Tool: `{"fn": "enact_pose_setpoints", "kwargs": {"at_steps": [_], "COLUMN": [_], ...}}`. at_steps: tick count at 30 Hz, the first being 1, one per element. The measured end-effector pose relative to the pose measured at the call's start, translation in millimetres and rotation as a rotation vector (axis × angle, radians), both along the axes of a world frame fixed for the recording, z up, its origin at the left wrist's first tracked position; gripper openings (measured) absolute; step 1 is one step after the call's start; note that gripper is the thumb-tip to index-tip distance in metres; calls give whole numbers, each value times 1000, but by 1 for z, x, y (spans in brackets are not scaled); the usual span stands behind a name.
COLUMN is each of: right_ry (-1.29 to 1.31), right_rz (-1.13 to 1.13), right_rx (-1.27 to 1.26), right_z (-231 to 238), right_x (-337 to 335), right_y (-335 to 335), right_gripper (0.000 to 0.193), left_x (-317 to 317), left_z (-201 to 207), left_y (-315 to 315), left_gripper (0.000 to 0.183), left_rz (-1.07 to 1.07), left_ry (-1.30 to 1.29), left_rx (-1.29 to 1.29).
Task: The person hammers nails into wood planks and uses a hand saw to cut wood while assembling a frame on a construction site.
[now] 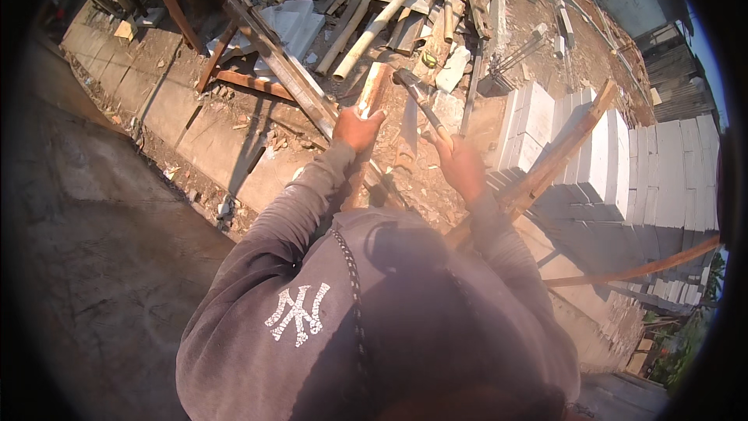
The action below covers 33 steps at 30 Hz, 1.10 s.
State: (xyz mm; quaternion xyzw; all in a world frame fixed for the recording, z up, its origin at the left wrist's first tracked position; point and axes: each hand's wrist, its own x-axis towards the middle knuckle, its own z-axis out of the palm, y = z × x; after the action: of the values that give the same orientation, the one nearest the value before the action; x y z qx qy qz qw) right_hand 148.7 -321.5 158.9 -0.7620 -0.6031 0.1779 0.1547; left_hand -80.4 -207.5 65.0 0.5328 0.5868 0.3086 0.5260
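I have the wood piece [377, 82] in the fingers of my left hand [358, 129], the nearer one. Its long way runs forward, its end just past them. Right of them, my right hand [463, 168] grips the hammer [423, 103], head near that end.

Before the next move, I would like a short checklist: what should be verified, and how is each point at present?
1. Left hand gripping the timber: ok.
2. Right hand gripping the hammer by its handle: ok.
3. Hammer clear of the timber: cannot tell; they look close.
4. Gloves on: not ok, both hands are bare.
5. Handsaw out of both hands: ok.
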Motion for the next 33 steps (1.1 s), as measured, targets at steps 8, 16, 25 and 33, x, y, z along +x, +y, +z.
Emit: {"fn": "enact_pose_setpoints", "kwargs": {"at_steps": [8, 16, 25, 33], "right_ry": [269, 479, 238, 220], "right_rz": [177, 37, 32, 268], "right_rx": [649, 568, 295, 659], "right_z": [30, 56, -11, -14], "right_x": [-12, -25, 8, -1], "right_y": [-32, -30, -11, -15], "right_gripper": [26, 40, 39, 29], "left_x": [1, -8, -9, -4], "left_z": [25, 20, -13, 6], "left_y": [-3, 0, 10, 6], "left_gripper": [52, 48, 47, 36], "left_rz": [-24, -23, -1, -43], "left_ry": [23, 48, 30, -179], "left_rx": [110, 119, 225, 153]}}
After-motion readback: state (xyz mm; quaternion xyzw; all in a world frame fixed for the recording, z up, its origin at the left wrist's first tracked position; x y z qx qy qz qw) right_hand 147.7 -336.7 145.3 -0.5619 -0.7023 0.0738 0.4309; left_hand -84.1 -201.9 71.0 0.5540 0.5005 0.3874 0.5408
